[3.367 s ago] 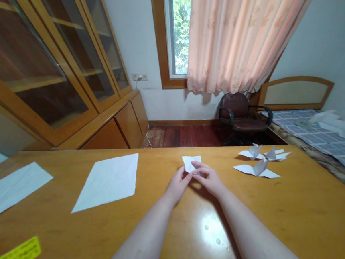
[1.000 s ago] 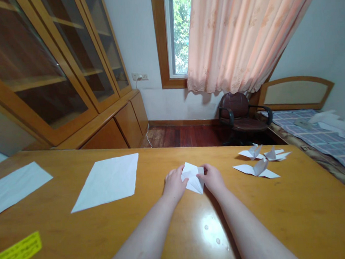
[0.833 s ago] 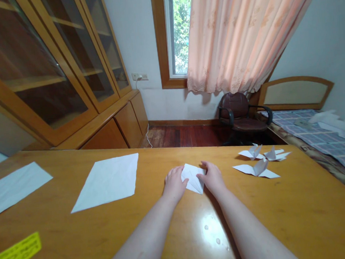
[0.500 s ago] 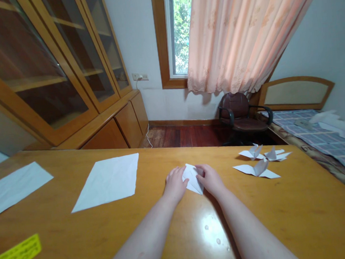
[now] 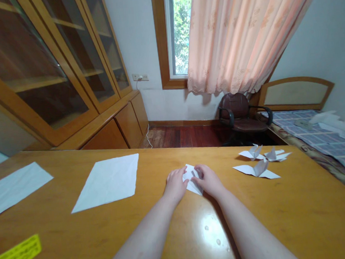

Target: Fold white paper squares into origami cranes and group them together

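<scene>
A small folded piece of white paper (image 5: 195,187) lies on the wooden table (image 5: 115,239), one corner pointing toward me. My left hand (image 5: 176,182) holds its left edge, thumb on top of the paper. From the other side, my right hand (image 5: 208,179) grips the right edge, its thumb reaching in over the surface and a flap there looking lifted. Parts of the paper are covered by my fingers. To the right sit several folded paper cranes, the nearest crane (image 5: 259,169) with its wings spread flat.
Left of my hands lies a white paper sheet (image 5: 109,181), with another white sheet (image 5: 17,187) at the far left. A yellow label (image 5: 16,258) is at the front left. Beyond the table stand a glass-fronted cabinet (image 5: 98,105), a brown chair (image 5: 240,115) and a bed (image 5: 314,127).
My right thumb has moved left over the folded paper, and a flap on its right side now looks raised. My left hand stays in nearly the same place.
</scene>
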The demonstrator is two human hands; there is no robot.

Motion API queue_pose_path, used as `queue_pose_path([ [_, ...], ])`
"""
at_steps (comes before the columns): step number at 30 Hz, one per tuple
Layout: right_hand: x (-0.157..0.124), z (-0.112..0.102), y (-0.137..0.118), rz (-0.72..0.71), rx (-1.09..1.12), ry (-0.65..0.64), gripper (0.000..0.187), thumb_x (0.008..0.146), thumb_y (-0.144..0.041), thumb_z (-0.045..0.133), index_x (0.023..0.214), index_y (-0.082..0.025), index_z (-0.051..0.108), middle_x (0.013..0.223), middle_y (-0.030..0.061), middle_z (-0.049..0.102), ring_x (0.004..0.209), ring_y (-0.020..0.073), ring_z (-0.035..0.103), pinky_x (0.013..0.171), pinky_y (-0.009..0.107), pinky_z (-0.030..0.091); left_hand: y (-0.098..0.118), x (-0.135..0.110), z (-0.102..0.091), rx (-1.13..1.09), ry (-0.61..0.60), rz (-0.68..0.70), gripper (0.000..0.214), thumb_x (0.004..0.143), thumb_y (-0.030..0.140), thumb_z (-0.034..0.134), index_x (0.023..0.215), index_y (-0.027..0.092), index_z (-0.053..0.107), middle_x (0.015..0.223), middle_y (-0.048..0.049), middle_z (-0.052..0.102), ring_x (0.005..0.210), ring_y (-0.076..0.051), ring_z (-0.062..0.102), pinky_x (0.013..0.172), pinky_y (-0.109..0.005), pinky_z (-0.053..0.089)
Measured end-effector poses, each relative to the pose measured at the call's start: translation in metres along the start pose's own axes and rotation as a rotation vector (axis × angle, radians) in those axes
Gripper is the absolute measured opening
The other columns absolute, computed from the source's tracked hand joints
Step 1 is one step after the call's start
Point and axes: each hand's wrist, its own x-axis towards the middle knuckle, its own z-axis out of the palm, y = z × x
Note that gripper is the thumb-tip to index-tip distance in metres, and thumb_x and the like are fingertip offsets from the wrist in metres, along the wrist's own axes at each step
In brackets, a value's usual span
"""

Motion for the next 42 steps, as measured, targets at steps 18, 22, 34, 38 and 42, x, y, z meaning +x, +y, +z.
queue_pose_path([
  [18,0.005,0.003,0.009,0.171,0.039,0.068,0.046,0.073,-0.015,0.051,0.118,-0.013,0.053,0.113,0.0113,0.061,0.099,0.0218,0.057,0.087,0.033,0.044,0.008,-0.002,-0.007,-0.016,0.033,0.014,0.025,0.088,0.036,0.043,0.085,0.019,0.061,0.089,-0.0051,0.064,0.091,-0.02,0.054,0.081,-0.031,0.038],
  [22,0.005,0.001,0.013,0.14,-0.056,0.127,0.043,0.071,-0.016,0.056,0.114,-0.016,0.058,0.115,0.0105,0.06,0.108,0.0238,0.053,0.095,0.036,0.039,0.007,-0.001,-0.006,-0.03,0.049,-0.001,0.023,0.086,0.032,0.046,0.077,0.018,0.061,0.083,-0.0048,0.064,0.086,-0.019,0.054,0.077,-0.03,0.038],
  [34,0.002,-0.001,0.005,-0.102,-0.104,-0.029,0.025,0.084,-0.02,0.048,0.095,-0.023,0.07,0.106,0.0044,0.068,0.1,0.0175,0.06,0.093,0.031,0.041,0.004,-0.001,-0.007,-0.037,-0.021,0.001,0.032,0.069,0.009,0.051,0.095,0.023,0.064,0.105,-0.0011,0.063,0.104,-0.019,0.05,0.094,-0.031,0.034],
  [38,0.002,0.002,0.006,-0.076,-0.15,-0.079,0.031,0.086,-0.022,0.046,0.11,-0.023,0.065,0.124,0.0064,0.058,0.119,0.02,0.05,0.102,0.037,0.034,0.007,-0.002,-0.007,0.0,-0.038,0.008,0.031,0.074,0.016,0.055,0.102,0.025,0.063,0.111,-0.0017,0.062,0.108,-0.021,0.048,0.098,-0.034,0.032],
  [42,0.001,0.002,0.005,-0.041,-0.182,-0.12,0.035,0.084,-0.024,0.048,0.118,-0.024,0.06,0.132,0.0062,0.051,0.127,0.0232,0.04,0.105,0.044,0.028,0.007,-0.003,-0.006,-0.004,-0.028,0.031,0.029,0.075,0.025,0.059,0.104,0.025,0.062,0.112,-0.0026,0.062,0.109,-0.022,0.048,0.099,-0.036,0.03],
])
